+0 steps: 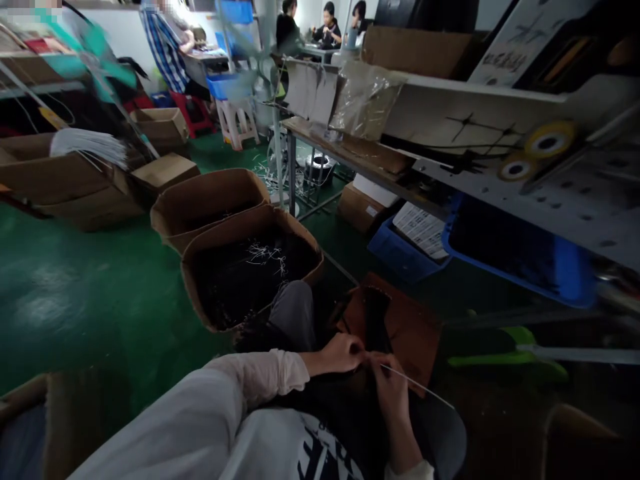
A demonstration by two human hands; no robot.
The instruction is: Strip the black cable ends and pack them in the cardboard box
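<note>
My left hand (341, 353) and my right hand (390, 390) are close together in front of my chest, fingers pinched. A thin white wire (417, 384) runs out of my right hand toward the lower right. My left hand pinches a dark strand at the fingertips, too small to tell exactly. Behind my hands hangs a bundle of black wires (377, 320) against a brown leather-like pad (413, 340). Ahead, a cardboard box (253, 267) holds black wires with white ends (265, 255).
A second cardboard box (207, 203) stands behind the first, with more boxes at left on the green floor (65, 280). At right are a white shelf (465, 113) and blue crates (515, 260). A standing person (165, 47) and seated co-workers (327, 27) are far back.
</note>
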